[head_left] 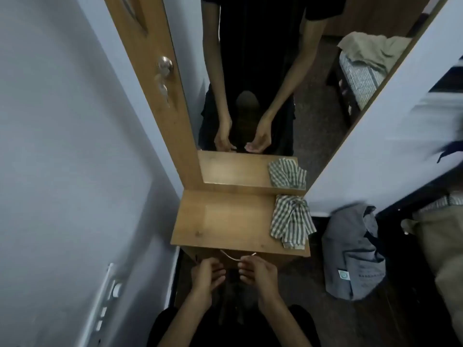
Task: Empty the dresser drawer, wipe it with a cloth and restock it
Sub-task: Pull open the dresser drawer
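Note:
A small wooden dresser (225,221) stands below a tall mirror (250,71). A green-and-white checked cloth (290,221) lies crumpled on the right of its top. Under the front edge, a curved metal drawer handle (234,256) shows; the drawer front itself is hidden beneath the top. My left hand (206,274) and my right hand (258,271) hover side by side just in front of the handle, fingers curled and apart. The right fingertips sit at the handle's right end; whether they touch it I cannot tell. Neither hand holds anything.
A pale wall with a socket strip (110,291) closes the left side. A grey bag (355,254) sits on the dark floor to the right, next to a white panel (388,121). The mirror reflects a wooden door, my arms and a bed with bedding.

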`<state>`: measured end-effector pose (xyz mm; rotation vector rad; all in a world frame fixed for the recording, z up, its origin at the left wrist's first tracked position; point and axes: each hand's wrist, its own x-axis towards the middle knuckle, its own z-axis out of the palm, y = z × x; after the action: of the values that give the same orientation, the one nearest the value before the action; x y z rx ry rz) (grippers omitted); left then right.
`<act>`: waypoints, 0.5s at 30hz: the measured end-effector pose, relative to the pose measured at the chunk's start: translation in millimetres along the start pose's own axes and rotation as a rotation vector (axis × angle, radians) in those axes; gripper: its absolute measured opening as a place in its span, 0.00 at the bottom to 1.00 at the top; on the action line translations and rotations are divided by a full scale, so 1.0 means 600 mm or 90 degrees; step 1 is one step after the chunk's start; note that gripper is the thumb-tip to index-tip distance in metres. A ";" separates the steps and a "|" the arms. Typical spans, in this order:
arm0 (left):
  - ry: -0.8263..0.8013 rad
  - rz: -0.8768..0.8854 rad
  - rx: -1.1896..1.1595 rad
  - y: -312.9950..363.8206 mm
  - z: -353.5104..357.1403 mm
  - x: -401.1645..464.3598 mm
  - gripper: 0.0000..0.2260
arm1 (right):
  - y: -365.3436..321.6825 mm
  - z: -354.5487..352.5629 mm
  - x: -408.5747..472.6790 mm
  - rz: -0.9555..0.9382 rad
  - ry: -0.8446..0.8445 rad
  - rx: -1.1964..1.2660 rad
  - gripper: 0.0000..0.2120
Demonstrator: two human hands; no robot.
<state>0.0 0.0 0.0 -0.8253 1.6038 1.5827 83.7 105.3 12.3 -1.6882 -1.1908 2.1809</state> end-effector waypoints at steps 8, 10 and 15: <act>-0.110 -0.023 -0.068 -0.047 0.011 0.083 0.06 | 0.072 -0.003 0.052 0.041 0.013 0.085 0.08; -0.147 -0.027 -0.083 -0.052 0.017 0.090 0.06 | 0.081 -0.001 0.062 0.039 0.014 0.110 0.06; -0.193 -0.009 -0.131 -0.061 0.027 0.099 0.05 | 0.091 -0.005 0.082 0.046 -0.029 0.151 0.09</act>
<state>0.2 17.6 -69.4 -0.6611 1.2341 1.7873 87.3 96.5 -60.3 -1.6136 -0.8520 2.3074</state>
